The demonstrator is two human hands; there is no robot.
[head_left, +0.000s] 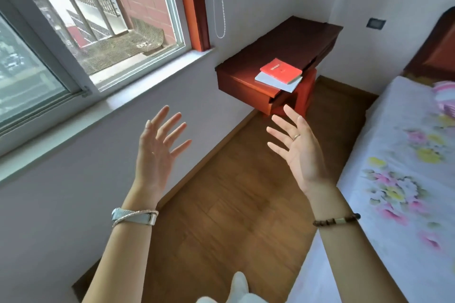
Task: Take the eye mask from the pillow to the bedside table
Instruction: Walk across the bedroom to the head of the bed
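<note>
both my hands are up in front of me with nothing in them, left hand (157, 150) and right hand (299, 147) spread wide, palms facing each other over the wood floor (236, 216). bedside table (278, 49) ahead has a red book (280, 71) on some papers. can't spot the eye mask; there's something pink (445, 96) at the bed (406, 179) edge.

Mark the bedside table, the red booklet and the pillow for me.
bedside table (290, 39), head view, bare top.
red booklet (281, 70), head view, cover.
pillow (445, 96), head view, pink striped edge.
</note>
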